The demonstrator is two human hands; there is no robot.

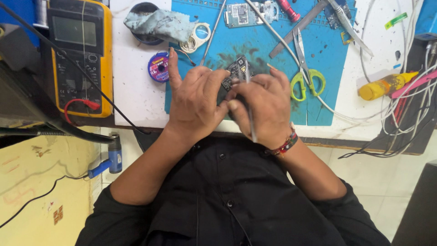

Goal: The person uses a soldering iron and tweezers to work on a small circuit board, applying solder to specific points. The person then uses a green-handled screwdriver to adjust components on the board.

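My left hand holds a small dark circuit board over the blue work mat, fingers curled about its near end. My right hand grips a thin metal tool, like tweezers, whose tip rests on the board. The two hands touch each other at the front edge of the white table. A beaded band is on my right wrist.
A yellow multimeter with red and black leads lies at left. Green-handled scissors, a solder-wick spool, another circuit board, a rag, a yellow bottle and tangled white cables surround the mat. A blue tool lies on the floor.
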